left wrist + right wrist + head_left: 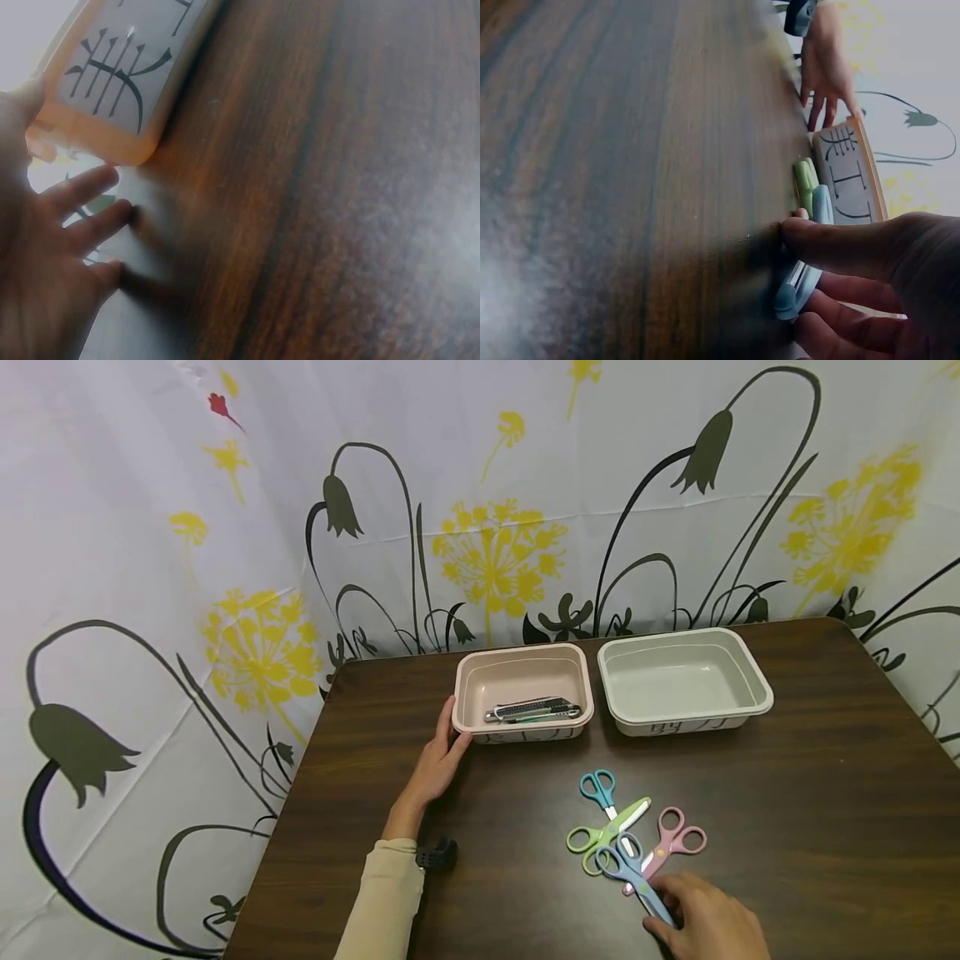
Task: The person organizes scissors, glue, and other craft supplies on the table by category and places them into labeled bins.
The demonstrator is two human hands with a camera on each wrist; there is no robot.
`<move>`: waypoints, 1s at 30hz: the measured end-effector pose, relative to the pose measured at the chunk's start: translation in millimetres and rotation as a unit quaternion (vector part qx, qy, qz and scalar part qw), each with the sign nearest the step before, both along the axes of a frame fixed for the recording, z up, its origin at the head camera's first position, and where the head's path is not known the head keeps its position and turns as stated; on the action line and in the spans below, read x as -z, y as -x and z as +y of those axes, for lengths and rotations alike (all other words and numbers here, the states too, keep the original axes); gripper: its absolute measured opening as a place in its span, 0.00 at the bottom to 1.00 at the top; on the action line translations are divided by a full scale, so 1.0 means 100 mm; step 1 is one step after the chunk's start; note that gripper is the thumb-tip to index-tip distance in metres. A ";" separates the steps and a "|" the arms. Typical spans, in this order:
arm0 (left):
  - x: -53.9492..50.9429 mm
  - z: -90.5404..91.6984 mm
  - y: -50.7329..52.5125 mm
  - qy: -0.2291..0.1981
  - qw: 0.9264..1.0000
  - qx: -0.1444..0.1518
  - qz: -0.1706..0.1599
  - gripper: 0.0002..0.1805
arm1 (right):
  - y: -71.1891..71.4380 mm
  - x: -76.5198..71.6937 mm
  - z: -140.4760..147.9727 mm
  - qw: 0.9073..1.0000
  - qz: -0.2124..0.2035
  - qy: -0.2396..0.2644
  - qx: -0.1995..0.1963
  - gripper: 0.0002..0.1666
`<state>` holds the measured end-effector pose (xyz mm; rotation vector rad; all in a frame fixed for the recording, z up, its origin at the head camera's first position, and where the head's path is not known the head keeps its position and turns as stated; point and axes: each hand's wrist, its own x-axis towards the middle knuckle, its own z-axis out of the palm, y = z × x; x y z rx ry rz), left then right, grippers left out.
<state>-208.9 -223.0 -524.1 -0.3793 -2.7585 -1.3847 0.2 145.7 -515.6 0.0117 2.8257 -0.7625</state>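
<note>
My left hand (437,766) touches the left front corner of the pink box (522,735), thumb at its front, fingers along its side. Several utility knives (534,710) lie inside that box. At the table's front, my right hand (708,917) pinches the blue-grey scissors (637,878) between thumb and fingers; the right wrist view shows the thumb over the scissors (799,289). These scissors overlap green scissors (600,838) and lie beside pink scissors (667,845). Teal scissors (598,788) point under the green pair.
A pale green box (684,723), holding nothing visible, stands right of the pink one near the back edge of the brown table (840,793). Behind the table hangs a white curtain (450,468) with a flower print.
</note>
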 end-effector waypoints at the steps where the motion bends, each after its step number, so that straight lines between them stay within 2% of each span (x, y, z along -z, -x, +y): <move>1: 0.00 0.00 -0.01 0.001 1.000 0.000 -0.002 0.38 | 0.00 0.00 0.00 1.000 -0.006 -0.001 0.001 0.22; 4: 0.02 0.00 -0.03 0.004 1.000 -0.001 -0.010 0.38 | -0.02 0.02 0.00 1.000 -0.018 -0.001 0.003 0.19; 9: 0.02 0.01 -0.04 0.003 1.000 -0.002 -0.004 0.38 | -0.02 0.02 0.00 1.000 -0.019 -0.002 0.003 0.19; 15: -0.02 0.02 -0.01 -0.003 1.000 -0.002 0.001 0.38 | 0.00 0.01 0.02 1.000 0.002 -0.001 0.003 0.18; 20: 0.00 0.02 -0.01 -0.003 1.000 -0.001 0.005 0.38 | -0.02 0.01 0.03 1.000 0.015 -0.005 -0.001 0.17; 27: 0.03 0.00 0.00 -0.011 1.000 0.015 0.024 0.37 | -0.05 -0.01 0.04 0.998 0.052 -0.018 -0.019 0.16; 30: 0.03 0.00 0.00 -0.013 0.999 0.017 0.025 0.37 | -0.05 -0.01 0.05 0.998 0.053 -0.022 -0.025 0.15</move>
